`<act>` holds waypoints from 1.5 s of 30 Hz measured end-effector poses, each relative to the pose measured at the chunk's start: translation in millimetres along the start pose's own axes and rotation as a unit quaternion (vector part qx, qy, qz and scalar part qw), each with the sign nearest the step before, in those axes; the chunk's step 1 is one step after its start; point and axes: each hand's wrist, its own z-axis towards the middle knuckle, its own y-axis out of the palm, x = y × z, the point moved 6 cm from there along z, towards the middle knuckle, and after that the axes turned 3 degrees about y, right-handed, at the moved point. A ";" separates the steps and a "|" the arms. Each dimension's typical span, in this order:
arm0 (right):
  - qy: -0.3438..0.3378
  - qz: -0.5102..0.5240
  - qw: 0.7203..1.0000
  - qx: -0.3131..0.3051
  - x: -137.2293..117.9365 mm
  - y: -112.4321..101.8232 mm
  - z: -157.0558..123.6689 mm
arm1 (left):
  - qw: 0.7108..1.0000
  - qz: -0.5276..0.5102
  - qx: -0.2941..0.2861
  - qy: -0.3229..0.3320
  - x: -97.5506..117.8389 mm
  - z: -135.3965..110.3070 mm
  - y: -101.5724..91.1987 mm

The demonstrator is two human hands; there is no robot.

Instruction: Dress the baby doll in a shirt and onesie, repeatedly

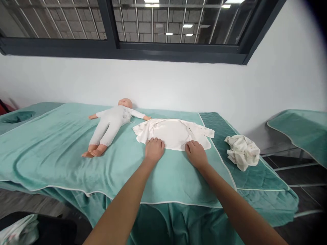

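A small white baby shirt [173, 131] lies spread on the green blanket, its sleeves stretched out to both sides. My left hand [154, 149] rests on its lower edge with the fingers curled down onto the cloth. At the same edge, further right, my right hand [196, 153] is closed with the fingers bent onto the fabric. Both hands seem to pinch the hem, though the fingertips are partly hidden. To the left of the shirt a baby doll [113, 119] in a white bodysuit lies on its back, one hand close to the left sleeve.
The green blanket [51, 146] covers a bed against the white wall. A crumpled white patterned cloth [242, 151] lies on the quilted cover at the right. A barred window [166, 23] is above. A black chair [56, 229] with fabric on it stands at lower left.
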 end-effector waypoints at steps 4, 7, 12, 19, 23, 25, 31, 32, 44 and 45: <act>-0.034 -0.022 0.999 -0.035 1.8 -2.3 -4.3 | 1.000 -0.006 0.000 0.000 0.4 -3.5 3.0; -0.032 -0.023 0.999 -0.033 4.1 -1.4 -3.2 | 0.999 -0.024 0.026 -0.027 -11.9 -0.2 3.3; -0.061 0.032 0.998 -0.002 -6.8 -2.8 0.1 | 0.964 -0.094 0.169 -0.183 -82.1 8.6 -7.9; -0.048 0.156 0.984 -0.064 -66.4 33.9 78.4 | 0.957 -0.079 0.092 -0.262 -143.3 33.8 4.5; -0.012 0.132 0.985 -0.106 -95.2 70.7 134.6 | 0.960 -0.130 0.108 -0.225 -148.9 43.1 10.4; -0.020 0.123 0.986 -0.107 -101.0 83.6 147.7 | 0.952 -0.177 0.132 -0.210 -154.8 45.2 12.5; -0.028 0.091 0.988 -0.123 -92.2 105.8 152.4 | 0.929 -0.160 0.242 -0.228 -180.1 53.1 7.4; -0.026 0.085 0.988 -0.126 -90.9 107.5 153.2 | 0.927 -0.148 0.257 -0.228 -182.4 55.7 5.9; -0.033 0.061 0.985 -0.159 -91.3 114.6 161.0 | 0.968 -0.072 0.180 -0.157 -157.4 70.6 2.2; -0.032 0.062 0.984 -0.163 -91.6 112.9 159.6 | 0.975 -0.053 0.150 -0.154 -151.2 68.5 2.4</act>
